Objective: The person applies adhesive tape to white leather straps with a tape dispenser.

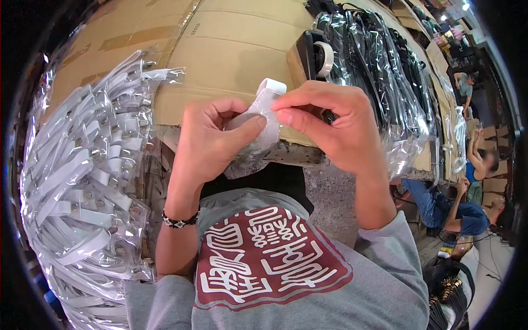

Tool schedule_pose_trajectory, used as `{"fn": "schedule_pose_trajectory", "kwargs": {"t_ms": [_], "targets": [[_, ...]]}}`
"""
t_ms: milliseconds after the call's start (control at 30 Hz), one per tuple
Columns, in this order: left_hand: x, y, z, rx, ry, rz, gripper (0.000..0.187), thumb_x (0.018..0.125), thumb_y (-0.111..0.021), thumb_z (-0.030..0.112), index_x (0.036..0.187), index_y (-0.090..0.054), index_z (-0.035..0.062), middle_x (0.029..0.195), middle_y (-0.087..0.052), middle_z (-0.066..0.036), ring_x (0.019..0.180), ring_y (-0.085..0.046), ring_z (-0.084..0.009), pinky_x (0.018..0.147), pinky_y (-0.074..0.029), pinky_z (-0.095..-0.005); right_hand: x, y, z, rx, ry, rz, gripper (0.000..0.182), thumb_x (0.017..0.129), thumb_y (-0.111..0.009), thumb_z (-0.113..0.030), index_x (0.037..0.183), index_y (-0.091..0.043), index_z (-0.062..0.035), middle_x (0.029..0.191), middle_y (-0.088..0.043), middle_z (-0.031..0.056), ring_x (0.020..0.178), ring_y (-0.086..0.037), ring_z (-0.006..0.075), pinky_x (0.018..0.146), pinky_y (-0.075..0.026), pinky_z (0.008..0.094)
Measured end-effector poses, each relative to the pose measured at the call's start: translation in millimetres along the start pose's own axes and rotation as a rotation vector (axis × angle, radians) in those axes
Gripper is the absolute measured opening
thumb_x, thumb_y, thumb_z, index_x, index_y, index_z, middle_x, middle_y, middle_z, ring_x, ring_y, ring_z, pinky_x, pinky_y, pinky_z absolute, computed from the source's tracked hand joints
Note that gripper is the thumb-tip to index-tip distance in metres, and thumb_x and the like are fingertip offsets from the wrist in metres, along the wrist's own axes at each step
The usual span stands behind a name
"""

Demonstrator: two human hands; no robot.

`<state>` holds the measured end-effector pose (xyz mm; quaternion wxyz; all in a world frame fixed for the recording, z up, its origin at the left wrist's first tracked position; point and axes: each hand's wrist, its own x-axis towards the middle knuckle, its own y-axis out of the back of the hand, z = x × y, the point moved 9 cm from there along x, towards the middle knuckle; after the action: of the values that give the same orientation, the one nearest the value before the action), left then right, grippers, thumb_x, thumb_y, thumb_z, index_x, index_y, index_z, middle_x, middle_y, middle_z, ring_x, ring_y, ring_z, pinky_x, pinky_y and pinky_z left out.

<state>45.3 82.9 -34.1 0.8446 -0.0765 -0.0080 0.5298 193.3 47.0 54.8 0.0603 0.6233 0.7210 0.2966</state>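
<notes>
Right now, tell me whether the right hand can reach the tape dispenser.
Probably yes: the tape dispenser stands just beyond the right hand, with nothing visible between them, though that hand is at the white strap.

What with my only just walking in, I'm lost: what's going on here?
Someone is handling a looped white strap over the edge of a cardboard-covered table. The left hand grips it, thumb on top; the right hand has thumb and index finger together at its edge. Bagged white straps are heaped to the left; bagged black straps lie to the right, near a tape dispenser.
</notes>
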Motion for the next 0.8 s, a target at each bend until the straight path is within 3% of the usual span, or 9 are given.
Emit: {"fn": "schedule_pose_trajectory", "kwargs": {"t_ms": [133, 233, 333, 433, 633, 733, 800], "targets": [[0, 0, 1, 0.014, -0.009, 0.011, 0.016, 0.085, -0.075, 0.003, 0.099, -0.073, -0.0045, 0.086, -0.072, -0.004, 0.074, -0.063, -0.0073, 0.067, -0.049, -0.0225, 7, -7, -1, -0.035, 0.051, -0.012, 0.01, 0.088, -0.071, -0.006, 0.096, -0.073, -0.0005, 0.078, -0.07, 0.0143, 0.059, -0.062, 0.0197, 0.057, -0.048, 0.0299], [0, -2, 3, 0.019, -0.011, 0.01, 0.014, 0.086, -0.075, 0.003, 0.097, -0.073, -0.0034, 0.084, -0.072, -0.003, 0.073, -0.062, -0.0065, 0.065, -0.047, -0.0221, 11, -10, -5, -0.115, 0.01, -0.067, 0.01, 0.087, -0.07, -0.007, 0.094, -0.072, -0.0006, 0.079, -0.069, 0.0158, 0.062, -0.063, 0.0274, 0.059, -0.049, 0.0337], [0, -4, 5, 0.005, -0.022, 0.005, 0.012, 0.086, -0.076, 0.004, 0.096, -0.073, -0.0025, 0.083, -0.071, -0.002, 0.072, -0.061, -0.0055, 0.064, -0.046, -0.0215, 13, -12, -13, -0.194, 0.101, -0.061, 0.009, 0.086, -0.069, -0.007, 0.093, -0.071, -0.0008, 0.078, -0.067, 0.0157, 0.066, -0.064, 0.033, 0.061, -0.05, 0.037], [0, -5, 6, 0.012, -0.034, 0.002, 0.011, 0.087, -0.076, 0.004, 0.095, -0.073, -0.0022, 0.082, -0.07, -0.001, 0.073, -0.061, -0.0047, 0.064, -0.046, -0.0209, 14, -14, -15, -0.241, 0.106, -0.084, 0.009, 0.086, -0.068, -0.007, 0.092, -0.069, -0.0012, 0.079, -0.066, 0.0151, 0.071, -0.064, 0.0359, 0.063, -0.05, 0.0397], [2, -5, 1, 0.04, -0.036, -0.014, 0.012, 0.087, -0.075, 0.003, 0.098, -0.073, -0.0028, 0.085, -0.07, -0.001, 0.074, -0.06, -0.0042, 0.065, -0.046, -0.0202, 12, -16, -19, -0.363, 0.16, -0.079, 0.008, 0.087, -0.066, -0.008, 0.091, -0.068, -0.001, 0.081, -0.065, 0.0142, 0.075, -0.064, 0.0357, 0.066, -0.051, 0.0418], [3, -7, 1, 0.031, -0.034, -0.03, 0.014, 0.087, -0.075, 0.003, 0.099, -0.073, -0.0032, 0.086, -0.071, -0.002, 0.074, -0.06, -0.0045, 0.065, -0.046, -0.0203, 9, -14, -20, -0.376, 0.223, -0.035, 0.008, 0.086, -0.072, -0.003, 0.094, -0.071, -0.0024, 0.075, -0.061, 0.0086, 0.059, -0.056, 0.0203, 0.054, -0.043, 0.0313], [2, -8, 1, 0.028, -0.027, -0.035, 0.014, 0.087, -0.075, 0.003, 0.099, -0.073, -0.0035, 0.086, -0.071, -0.002, 0.074, -0.061, -0.005, 0.065, -0.046, -0.0205, 8, -15, -21, -0.388, 0.253, -0.023, 0.008, 0.086, -0.072, -0.003, 0.093, -0.07, -0.0025, 0.075, -0.06, 0.0089, 0.06, -0.057, 0.0219, 0.054, -0.043, 0.0321]]}}
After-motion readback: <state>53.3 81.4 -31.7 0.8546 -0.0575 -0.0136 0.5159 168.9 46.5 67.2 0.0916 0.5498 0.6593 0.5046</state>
